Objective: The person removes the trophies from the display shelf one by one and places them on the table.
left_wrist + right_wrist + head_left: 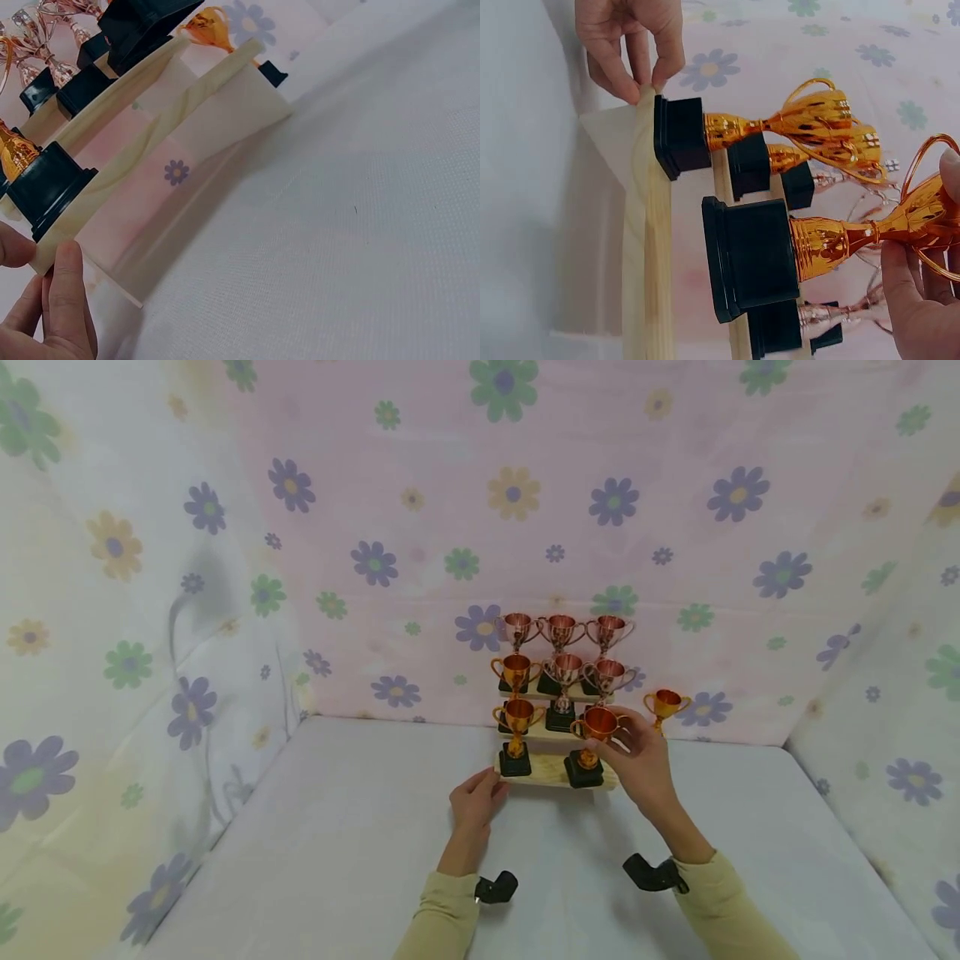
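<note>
My left hand [474,802] pinches the left end of the front board of a three-tier wooden stand [547,768]. A gold trophy cup [600,724] is in my right hand [647,768], its thumb and fingers around the cup's lower part. Its black base [750,259] appears slightly above the front board's right part in the right wrist view. At that board's left end stands another gold trophy [517,727]. One gold trophy [516,672] and two rose-coloured trophies [564,672] occupy the middle tier. Three more rose-coloured trophies [561,631] line the top tier.
Another gold trophy [666,706] stands to the right of the stand, partly hidden by my right hand. The white table [360,843] is bounded by flower-patterned cloth [420,510] at the back and sides. Black wrist mounts [654,872] stick out from both sleeves.
</note>
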The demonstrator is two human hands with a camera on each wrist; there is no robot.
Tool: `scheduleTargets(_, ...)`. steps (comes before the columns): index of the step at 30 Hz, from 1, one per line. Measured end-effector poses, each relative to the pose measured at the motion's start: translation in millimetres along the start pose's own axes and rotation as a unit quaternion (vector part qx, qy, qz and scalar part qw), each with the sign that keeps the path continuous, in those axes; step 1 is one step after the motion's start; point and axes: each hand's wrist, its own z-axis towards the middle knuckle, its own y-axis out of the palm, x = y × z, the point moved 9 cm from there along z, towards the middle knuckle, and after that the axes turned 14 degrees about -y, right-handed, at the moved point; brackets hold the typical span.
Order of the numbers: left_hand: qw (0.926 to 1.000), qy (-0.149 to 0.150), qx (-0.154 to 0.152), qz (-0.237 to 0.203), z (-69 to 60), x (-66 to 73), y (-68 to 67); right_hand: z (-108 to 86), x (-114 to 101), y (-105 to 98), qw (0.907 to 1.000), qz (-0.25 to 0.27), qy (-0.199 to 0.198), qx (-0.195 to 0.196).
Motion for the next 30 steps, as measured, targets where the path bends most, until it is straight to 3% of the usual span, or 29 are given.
scheduleTargets(9, 0.9999, -0.001, -0.010, 0.002, -2.8, 1.9, 2.4, -6.0, -6, -35, 0.9989, -0.022, -0.036, 0.023)
scheduleTargets(18, 0.9999, 0.001, 0.010, -0.001, -0.5, 3.6, 1.4, -9.2, 3, -73, 0.9957, -0.006, -0.059, 0.072)
scheduleTargets(30, 0.9999, -0.008, 0.013, 0.007, -1.8, 1.9, 1.7, -16.9, 38, -114, 0.9891, 0.017, -0.056, 0.135)
